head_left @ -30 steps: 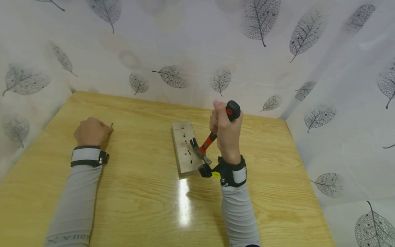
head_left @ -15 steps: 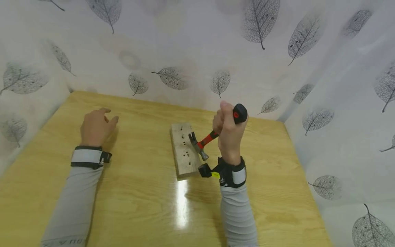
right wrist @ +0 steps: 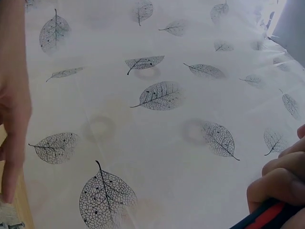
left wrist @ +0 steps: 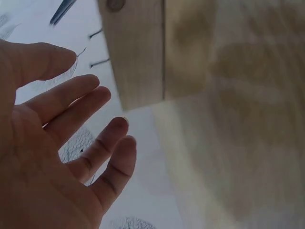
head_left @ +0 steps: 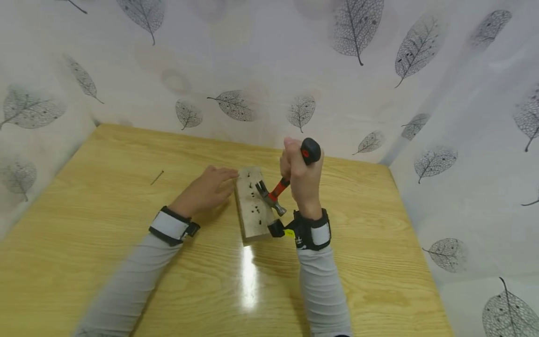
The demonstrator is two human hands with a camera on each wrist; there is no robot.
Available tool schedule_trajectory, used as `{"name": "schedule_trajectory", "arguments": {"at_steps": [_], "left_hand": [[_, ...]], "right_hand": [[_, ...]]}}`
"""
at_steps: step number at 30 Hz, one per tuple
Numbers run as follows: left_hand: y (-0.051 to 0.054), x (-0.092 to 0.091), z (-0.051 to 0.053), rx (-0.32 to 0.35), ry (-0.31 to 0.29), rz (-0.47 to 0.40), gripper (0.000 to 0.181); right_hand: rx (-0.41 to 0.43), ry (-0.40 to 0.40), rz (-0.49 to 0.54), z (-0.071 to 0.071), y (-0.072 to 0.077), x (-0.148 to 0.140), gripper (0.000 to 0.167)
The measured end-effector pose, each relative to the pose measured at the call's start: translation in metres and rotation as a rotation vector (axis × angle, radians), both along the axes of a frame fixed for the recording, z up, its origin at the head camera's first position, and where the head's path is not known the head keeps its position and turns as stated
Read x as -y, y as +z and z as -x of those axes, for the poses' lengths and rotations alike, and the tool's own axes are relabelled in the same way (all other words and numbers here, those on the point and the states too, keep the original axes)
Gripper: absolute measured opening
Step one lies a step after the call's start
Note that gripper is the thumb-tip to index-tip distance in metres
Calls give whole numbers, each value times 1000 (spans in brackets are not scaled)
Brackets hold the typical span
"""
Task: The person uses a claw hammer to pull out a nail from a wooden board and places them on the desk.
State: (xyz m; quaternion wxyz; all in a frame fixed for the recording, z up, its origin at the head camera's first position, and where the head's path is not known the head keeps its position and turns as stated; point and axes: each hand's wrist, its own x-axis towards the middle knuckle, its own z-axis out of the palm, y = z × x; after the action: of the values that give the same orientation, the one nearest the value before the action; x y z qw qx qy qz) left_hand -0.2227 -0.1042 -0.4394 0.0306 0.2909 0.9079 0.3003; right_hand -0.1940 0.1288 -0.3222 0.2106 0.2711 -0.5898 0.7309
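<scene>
A wooden block [head_left: 256, 224] with several dark holes and nails lies mid-table in the head view. Bent nails [left wrist: 99, 63] stick out of its face in the left wrist view. My left hand [head_left: 206, 191] reaches to the block's left side, fingers extended and holding nothing; the left wrist view shows a small gap between fingertips and block [left wrist: 136, 62]. My right hand [head_left: 304, 175] grips the black and red handle of a claw hammer [head_left: 279, 189], its steel head low over the block's right side. A loose nail [head_left: 157, 177] lies on the table to the left.
The wood-grain table [head_left: 189, 276] meets a pale curtain-like backing [head_left: 261, 56] with a leaf print behind and at both sides. A small black camera [head_left: 276, 228] on the right wrist sits close to the block's near right corner.
My left hand has let go of the nail, leaving it lying on the table, and has moved right to the block. The right hand keeps the hammer in nearly the same place.
</scene>
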Motion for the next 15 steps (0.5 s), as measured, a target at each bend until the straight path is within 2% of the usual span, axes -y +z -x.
{"name": "schedule_trajectory", "arguments": {"at_steps": [3,7,9,15], "left_hand": [[-7,-6,-4,-23,-36,26,43],[-9,-6,-8,-13,-3,45,42],[-9,-7,-8,-16,5,50,43],[-13,-12,-5,-97,-11,60,38]], "right_hand": [[34,28,18,8,0,0,50],[145,46,1,26,4,7,49],[232,55,-39,38,8,15,47],[457,122,-241,74,14,44,43]]}}
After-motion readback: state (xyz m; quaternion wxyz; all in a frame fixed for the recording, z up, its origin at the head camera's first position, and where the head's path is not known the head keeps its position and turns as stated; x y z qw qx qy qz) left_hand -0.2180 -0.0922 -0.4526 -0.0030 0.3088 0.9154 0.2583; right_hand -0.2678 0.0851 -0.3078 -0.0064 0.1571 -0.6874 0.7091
